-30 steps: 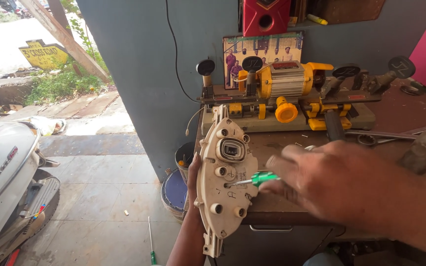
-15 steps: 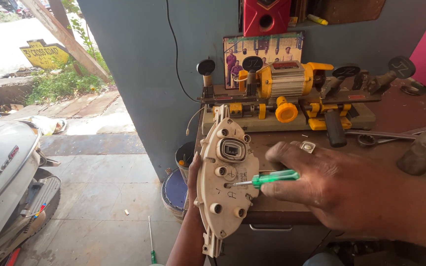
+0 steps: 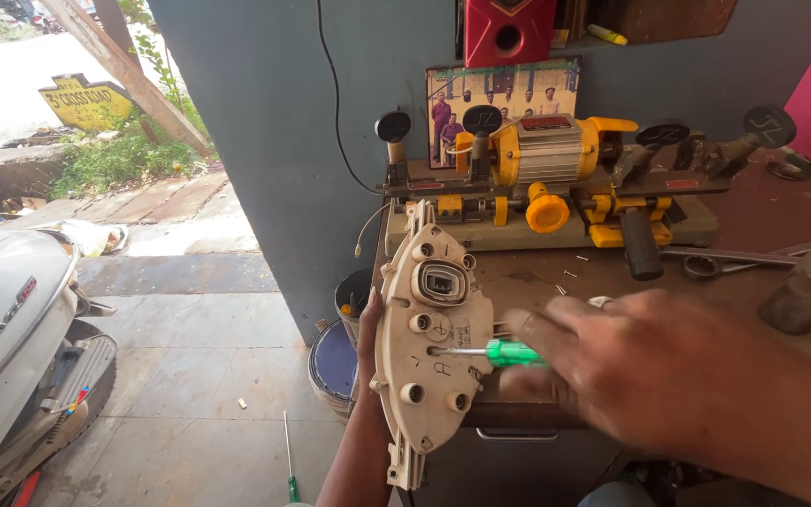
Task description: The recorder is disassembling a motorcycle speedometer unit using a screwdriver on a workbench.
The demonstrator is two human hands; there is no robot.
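Note:
My left hand (image 3: pixel 366 343) holds a cream plastic instrument-cluster housing (image 3: pixel 429 338) upright by its left edge, back side facing me, with round sockets and a square window in it. My right hand (image 3: pixel 640 376) grips a small green-handled screwdriver (image 3: pixel 509 353). Its metal tip rests against a hole near the middle of the housing. Most of the handle is hidden inside my blurred fingers.
A yellow and grey key-cutting machine (image 3: pixel 556 183) stands on the brown workbench (image 3: pixel 762 225) behind the housing, with a wrench (image 3: pixel 725 261) lying to its right. A scooter (image 3: pixel 11 338) is at left, a paint bucket (image 3: pixel 335 361) and another screwdriver (image 3: pixel 289 460) on the floor.
My right hand has shifted a little and turned around the screwdriver handle, covering more of it. The housing and my left hand stay where they were.

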